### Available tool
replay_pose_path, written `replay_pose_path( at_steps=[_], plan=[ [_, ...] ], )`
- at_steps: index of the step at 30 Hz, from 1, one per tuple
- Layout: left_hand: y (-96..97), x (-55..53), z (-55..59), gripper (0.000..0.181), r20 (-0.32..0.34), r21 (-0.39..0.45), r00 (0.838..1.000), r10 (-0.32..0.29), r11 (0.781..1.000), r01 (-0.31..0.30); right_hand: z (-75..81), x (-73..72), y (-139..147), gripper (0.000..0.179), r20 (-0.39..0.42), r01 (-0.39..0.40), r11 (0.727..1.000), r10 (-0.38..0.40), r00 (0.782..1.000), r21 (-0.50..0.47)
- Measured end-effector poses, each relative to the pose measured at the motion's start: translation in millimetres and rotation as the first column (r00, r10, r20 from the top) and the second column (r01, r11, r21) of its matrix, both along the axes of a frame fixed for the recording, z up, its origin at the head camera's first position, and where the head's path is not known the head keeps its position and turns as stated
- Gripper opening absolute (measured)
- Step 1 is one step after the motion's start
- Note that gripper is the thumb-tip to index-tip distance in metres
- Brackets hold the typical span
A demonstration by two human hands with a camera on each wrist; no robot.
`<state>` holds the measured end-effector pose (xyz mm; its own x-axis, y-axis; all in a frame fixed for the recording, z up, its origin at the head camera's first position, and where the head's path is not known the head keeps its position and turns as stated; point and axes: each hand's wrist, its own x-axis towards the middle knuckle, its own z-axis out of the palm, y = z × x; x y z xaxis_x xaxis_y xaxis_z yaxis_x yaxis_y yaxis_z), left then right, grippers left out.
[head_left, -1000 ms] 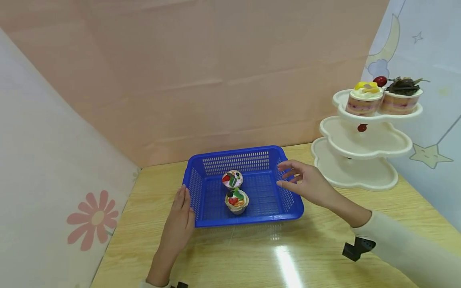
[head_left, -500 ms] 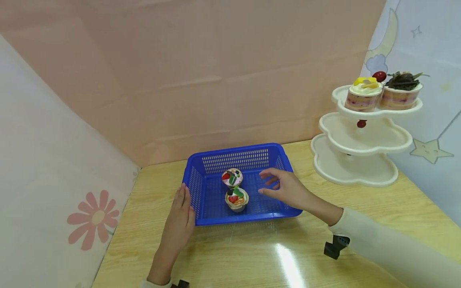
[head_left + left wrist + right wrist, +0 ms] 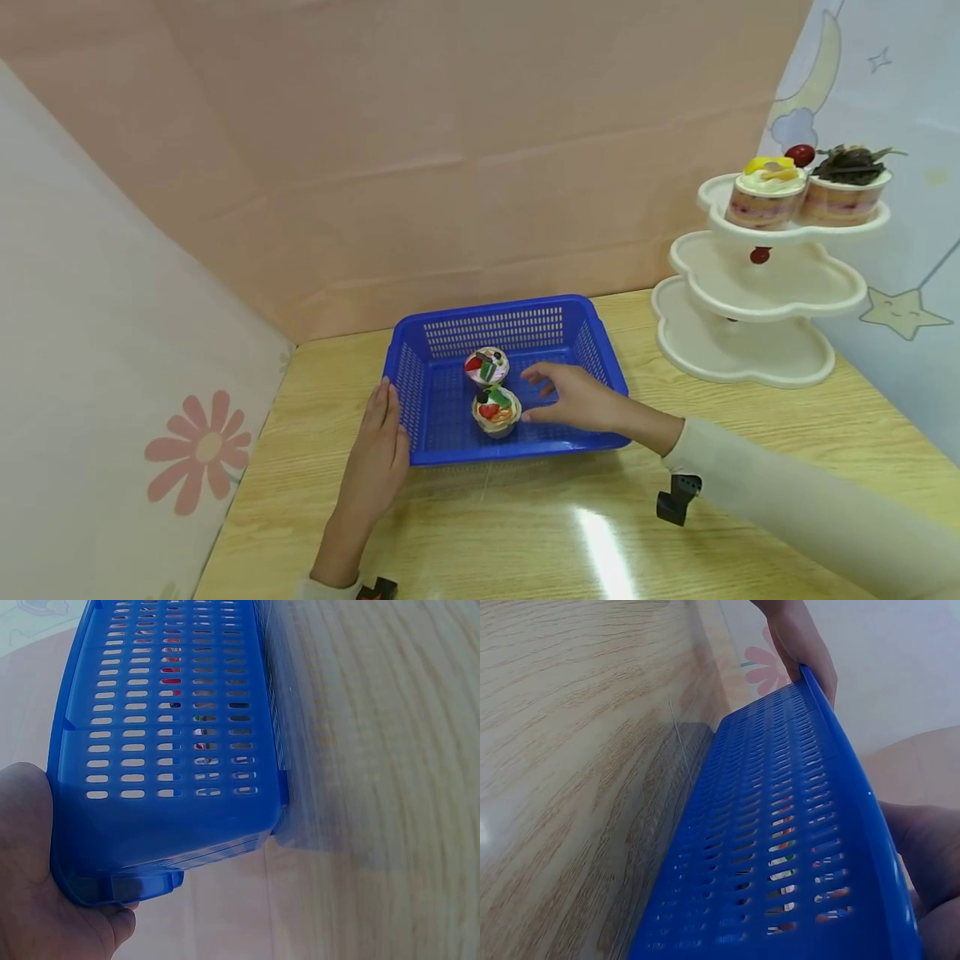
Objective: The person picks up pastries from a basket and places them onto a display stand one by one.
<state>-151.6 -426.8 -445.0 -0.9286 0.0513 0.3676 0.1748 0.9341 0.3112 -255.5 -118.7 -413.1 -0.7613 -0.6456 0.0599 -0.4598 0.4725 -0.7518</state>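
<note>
My left hand holds the near left corner of a blue plastic basket, thumb over the rim and fingers along the outside. In the basket sit two cupcakes, one behind the other. The nearer cupcake has cream, a strawberry, orange slices and a green leaf. The farther cupcake has pale pink cream with red and green pieces. My right hand reaches over the basket, fingers and thumb spread apart, just right of the nearer cupcake. A small gap shows between them. In the right wrist view, the basket wall hides most of both cupcakes.
A three-tier cream-white stand stands at the back right. Its top tier bears a cake cup with yellow fruit and a cake cup with dark chocolate. The wooden table meets cloth walls behind and at both sides.
My right hand has moved left, from the basket's right side to beside the nearer cupcake, with its fingers still apart. The left hand stays at the basket's corner.
</note>
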Motion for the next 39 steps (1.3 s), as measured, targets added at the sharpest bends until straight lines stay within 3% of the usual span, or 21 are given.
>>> replay_pose_path(
  at_steps=[10,39],
  plan=[
    [0.7,-0.1,1.6,0.054,0.011,-0.002,1.000,-0.003,1.000,0.003,-5.4,-5.0,-16,0.069,0.074,-0.065,0.997,0.062,0.995,0.036],
    [2.8,-0.8,4.1,0.054,0.007,-0.010,1.000,-0.004,1.000,0.004,-14.1,-11.0,-39,0.059,-0.078,-0.087,0.989,0.096,0.992,0.119]
  ],
)
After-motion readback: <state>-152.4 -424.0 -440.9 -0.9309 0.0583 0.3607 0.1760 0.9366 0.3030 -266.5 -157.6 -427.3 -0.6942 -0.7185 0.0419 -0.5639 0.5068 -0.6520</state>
